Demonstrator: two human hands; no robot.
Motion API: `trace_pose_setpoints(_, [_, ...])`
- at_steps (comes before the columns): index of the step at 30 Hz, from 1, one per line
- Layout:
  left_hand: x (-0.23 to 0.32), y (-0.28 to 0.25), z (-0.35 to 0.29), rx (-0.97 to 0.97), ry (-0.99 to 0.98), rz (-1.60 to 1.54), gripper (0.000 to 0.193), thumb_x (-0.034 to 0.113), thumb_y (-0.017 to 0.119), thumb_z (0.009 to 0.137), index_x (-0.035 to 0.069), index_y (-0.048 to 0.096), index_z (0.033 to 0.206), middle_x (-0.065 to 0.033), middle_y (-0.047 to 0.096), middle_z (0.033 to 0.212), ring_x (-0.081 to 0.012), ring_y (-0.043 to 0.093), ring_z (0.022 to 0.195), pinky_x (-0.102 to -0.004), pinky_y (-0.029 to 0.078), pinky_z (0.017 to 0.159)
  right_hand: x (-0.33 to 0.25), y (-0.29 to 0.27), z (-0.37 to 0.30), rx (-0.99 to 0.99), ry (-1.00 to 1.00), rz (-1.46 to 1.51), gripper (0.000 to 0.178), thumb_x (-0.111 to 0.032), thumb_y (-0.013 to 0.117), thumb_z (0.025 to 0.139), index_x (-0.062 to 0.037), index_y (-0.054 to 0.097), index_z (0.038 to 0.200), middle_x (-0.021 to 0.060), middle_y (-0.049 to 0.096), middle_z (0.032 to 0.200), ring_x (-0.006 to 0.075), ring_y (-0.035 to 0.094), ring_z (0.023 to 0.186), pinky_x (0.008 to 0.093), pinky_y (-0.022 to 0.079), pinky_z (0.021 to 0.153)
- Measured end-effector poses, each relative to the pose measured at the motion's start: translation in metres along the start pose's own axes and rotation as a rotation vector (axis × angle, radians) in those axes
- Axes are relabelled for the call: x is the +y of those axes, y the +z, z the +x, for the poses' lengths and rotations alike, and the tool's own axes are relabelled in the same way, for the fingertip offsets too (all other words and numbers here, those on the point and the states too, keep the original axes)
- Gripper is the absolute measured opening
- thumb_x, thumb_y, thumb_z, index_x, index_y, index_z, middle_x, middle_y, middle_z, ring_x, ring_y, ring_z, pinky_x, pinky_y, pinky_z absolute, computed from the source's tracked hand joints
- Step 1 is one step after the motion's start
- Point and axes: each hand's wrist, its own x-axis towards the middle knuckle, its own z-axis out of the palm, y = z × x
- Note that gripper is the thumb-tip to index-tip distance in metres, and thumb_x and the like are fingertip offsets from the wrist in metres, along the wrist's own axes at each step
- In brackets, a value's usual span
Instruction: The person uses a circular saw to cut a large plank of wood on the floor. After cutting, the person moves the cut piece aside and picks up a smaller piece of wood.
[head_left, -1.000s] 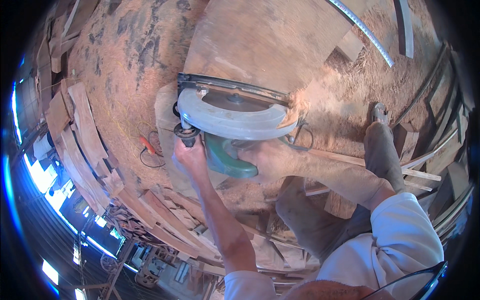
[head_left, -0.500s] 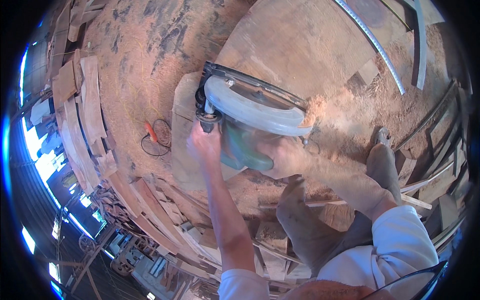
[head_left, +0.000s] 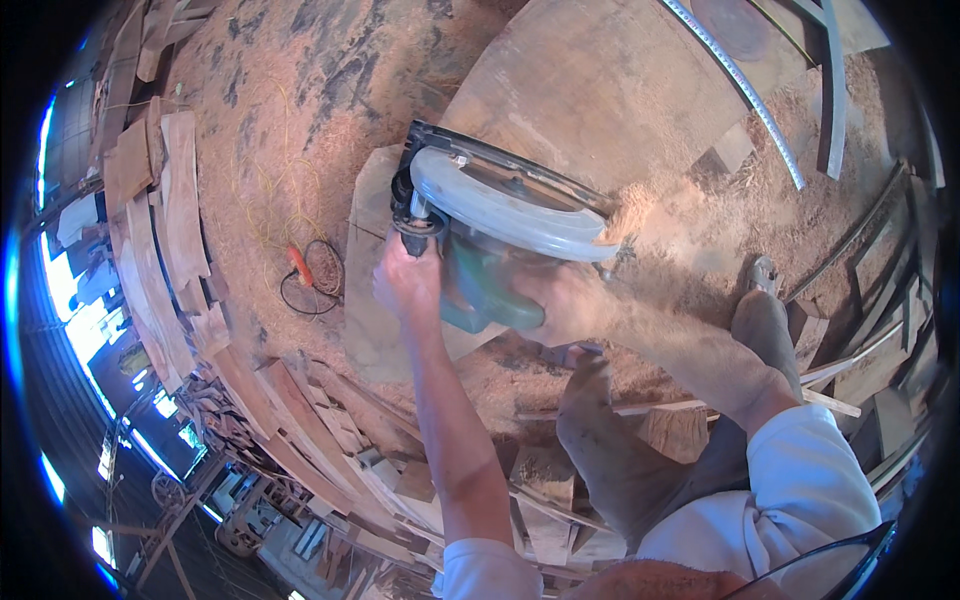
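Head view: left hand (head_left: 405,280) clenched on circular saw (head_left: 500,225) front knob, right hand (head_left: 565,305) grasping rear handle; keep base flat on plank (head_left: 590,110), sawdust flying at 3 o'clock.

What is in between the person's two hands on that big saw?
In the head view, the saw's green motor body sits between the left hand, which grips the front knob, and the right hand on the back handle.

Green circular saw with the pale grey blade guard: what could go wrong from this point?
The green circular saw with the pale grey blade guard sprays sawdust over the right hand, which could weaken that grip. The bare foot rests close to the wide wooden board being cut. The left hand grips the front knob close to the blade guard.
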Motion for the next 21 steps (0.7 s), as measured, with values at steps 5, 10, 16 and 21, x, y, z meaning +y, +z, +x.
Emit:
trace_pose_setpoints(5, [-0.015, 0.006, 0.003, -0.016, -0.018, -0.008, 0.033, 0.041, 0.082, 0.088, 0.019, 0.075, 0.112, -0.0153, 0.079, 0.094, -0.0447, 0.075, 0.090, -0.0580, 0.058, 0.078, -0.002, 0.005, 0.005, -0.121, 0.084, 0.022, 0.033, -0.024, 0.082, 0.084, -0.0063, 0.071, 0.110, 0.0161, 0.076, 0.091, 0.0397, 0.077, 0.086, 0.0515, 0.061, 0.078])
trace_pose_setpoints(10, [-0.011, 0.007, 0.006, -0.013, -0.032, -0.019, 0.033, 0.040, 0.083, 0.086, 0.019, 0.075, 0.112, -0.0156, 0.079, 0.096, -0.0447, 0.075, 0.091, -0.0580, 0.058, 0.078, -0.006, 0.017, 0.002, 0.127, 0.058, -0.035, 0.032, -0.024, 0.083, 0.082, -0.0069, 0.071, 0.107, 0.0129, 0.076, 0.089, 0.0372, 0.077, 0.084, 0.0501, 0.061, 0.077])
trace_pose_setpoints(16, [-0.020, 0.010, 0.010, 0.012, 0.012, -0.013, 0.033, 0.043, 0.081, 0.089, 0.018, 0.075, 0.111, -0.0154, 0.079, 0.095, -0.0444, 0.075, 0.089, -0.0563, 0.058, 0.076, -0.007, 0.017, 0.010, 0.167, -0.001, -0.022, 0.027, -0.023, 0.083, 0.080, -0.0081, 0.072, 0.100, 0.0112, 0.076, 0.087, 0.0355, 0.077, 0.084, 0.0494, 0.061, 0.076])
trace_pose_setpoints(21, [-0.019, 0.011, 0.011, -0.010, -0.052, -0.066, 0.034, 0.046, 0.078, 0.092, 0.018, 0.074, 0.110, -0.0160, 0.079, 0.095, -0.0454, 0.074, 0.087, -0.0575, 0.057, 0.075, -0.007, 0.005, 0.011, 0.015, 0.034, -0.029, 0.030, -0.025, 0.082, 0.082, -0.0098, 0.071, 0.105, 0.0121, 0.075, 0.086, 0.0366, 0.077, 0.085, 0.0502, 0.061, 0.075])
